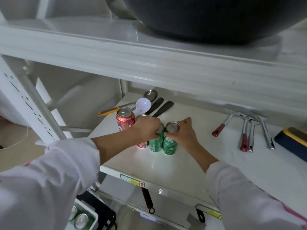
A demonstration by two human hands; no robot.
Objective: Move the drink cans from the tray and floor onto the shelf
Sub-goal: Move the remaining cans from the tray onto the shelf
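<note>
On the white shelf point(166, 165) stand two green cans side by side. My left hand point(147, 128) grips the left green can point(155, 144) from above. My right hand point(183, 131) is wrapped around the right green can point(169, 144). A red can point(125, 120) stands upright behind and to the left. Another red can point(142, 144) is mostly hidden under my left wrist. At the bottom left, a white tray point(86, 213) on the floor holds more cans point(81, 220), seen from the top.
Behind the cans lie a white spoon point(143, 104), a metal ladle point(150, 94), two black handles point(163, 107) and an orange-tipped tool point(106, 112). Several red-handled metal tools point(244, 135) lie at the right, next to a blue-and-yellow block point(292, 141). A dark wok point(216, 19) sits on the upper shelf.
</note>
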